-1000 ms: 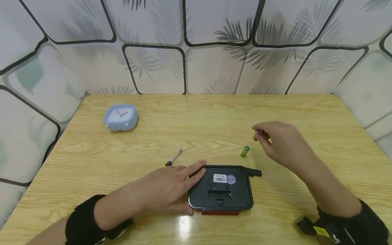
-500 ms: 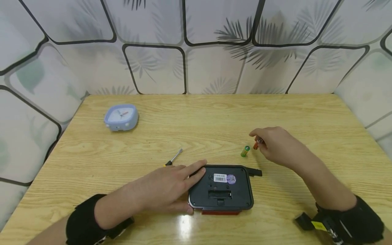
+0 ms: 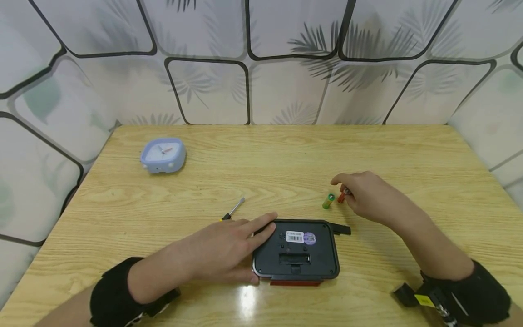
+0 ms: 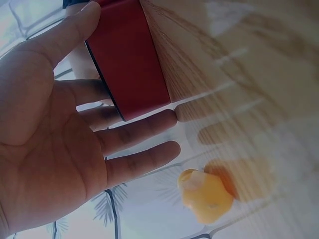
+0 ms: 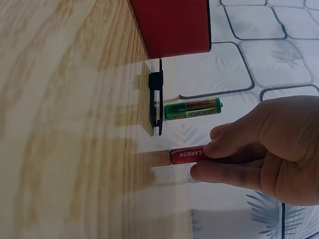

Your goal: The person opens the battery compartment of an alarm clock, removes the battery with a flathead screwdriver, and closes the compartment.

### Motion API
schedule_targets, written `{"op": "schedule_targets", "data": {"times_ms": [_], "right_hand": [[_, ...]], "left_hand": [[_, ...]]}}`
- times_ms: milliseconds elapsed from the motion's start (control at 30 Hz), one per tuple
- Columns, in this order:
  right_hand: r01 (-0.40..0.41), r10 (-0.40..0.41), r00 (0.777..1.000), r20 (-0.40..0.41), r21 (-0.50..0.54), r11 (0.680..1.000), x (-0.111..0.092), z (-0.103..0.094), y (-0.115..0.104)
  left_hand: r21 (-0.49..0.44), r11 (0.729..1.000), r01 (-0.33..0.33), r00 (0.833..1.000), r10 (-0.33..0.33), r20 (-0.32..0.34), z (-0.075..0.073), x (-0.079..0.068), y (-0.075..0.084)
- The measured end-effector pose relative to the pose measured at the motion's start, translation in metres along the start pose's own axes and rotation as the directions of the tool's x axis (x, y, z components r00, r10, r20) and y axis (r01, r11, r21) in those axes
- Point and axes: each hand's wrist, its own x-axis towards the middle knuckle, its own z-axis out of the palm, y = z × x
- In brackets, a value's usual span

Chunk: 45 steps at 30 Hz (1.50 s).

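Note:
A red device with a black back (image 3: 265, 247) lies face down, its battery compartment (image 3: 295, 259) uncovered and without a battery. My left hand (image 3: 229, 247) holds its left end, thumb at the near corner and fingers at the far one. In the left wrist view the red casing (image 4: 127, 55) sits between thumb and fingers. My right hand (image 3: 373, 200) pinches a red battery (image 5: 187, 155) upright, its lower end at the tabletop. Just left of it a green battery (image 3: 328, 201) stands upright. A flat black piece (image 3: 341, 229) lies by the device's far right corner.
A screwdriver (image 3: 234, 209) with a yellow and black handle lies past my left hand, which partly covers it. At the back left of the wooden table (image 3: 253, 159) is a light blue alarm clock (image 3: 163, 155). Patterned walls stand behind and beside the table.
My right hand has come nearer and down with the red battery, bringing it to the tabletop beside the green one. The left hand and the device have stayed in place.

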Motion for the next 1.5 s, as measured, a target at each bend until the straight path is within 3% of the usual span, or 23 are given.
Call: {"op": "schedule_targets", "data": {"times_ms": [133, 233, 400, 500, 600, 733, 1000, 1267, 1500], "right_hand": [[0.002, -0.002, 1.0, -0.019, -0.041, 0.999, -0.004, -0.002, -0.003], [0.029, -0.039, 0.994, -0.101, -0.098, 0.995, -0.007, -0.003, -0.008], [0.067, -0.112, 0.962, -0.25, -0.181, 0.981, -0.01, -0.005, -0.019], [0.126, -0.187, 0.941, -0.282, -0.221, 0.967, -0.013, -0.006, -0.026], [0.218, -0.27, 0.935, -0.228, -0.229, 0.949, -0.016, -0.007, -0.031], [0.283, -0.297, 0.953, -0.059, -0.176, 0.943, -0.019, -0.006, -0.035], [0.18, -0.161, 0.977, 0.139, -0.131, 0.975, -0.016, -0.004, -0.037], [0.115, -0.088, 0.955, 0.284, -0.079, 0.99, -0.012, 0.004, -0.035], [0.104, -0.072, 0.946, 0.317, -0.086, 0.991, -0.01, 0.01, -0.033]], "left_hand": [[-0.002, 1.0, 0.001, 1.0, -0.001, 0.001, 0.0, 0.0, 0.0], [-0.007, 1.0, 0.003, 1.0, -0.002, 0.006, 0.0, 0.0, 0.0], [-0.028, 1.0, 0.005, 1.0, -0.004, 0.022, -0.001, 0.001, -0.001], [-0.042, 0.999, 0.006, 0.999, -0.005, 0.032, -0.002, 0.0, -0.002], [-0.053, 0.999, 0.008, 0.999, -0.006, 0.032, -0.003, 0.0, -0.002], [-0.063, 0.998, 0.018, 0.999, -0.015, 0.042, -0.003, 0.0, -0.002], [-0.045, 0.999, 0.023, 0.999, -0.021, 0.044, -0.003, 0.001, -0.001], [-0.047, 0.998, 0.032, 0.998, -0.029, 0.053, -0.003, 0.001, -0.001], [-0.035, 0.999, 0.023, 0.999, -0.022, 0.043, -0.003, 0.001, -0.001]]}}
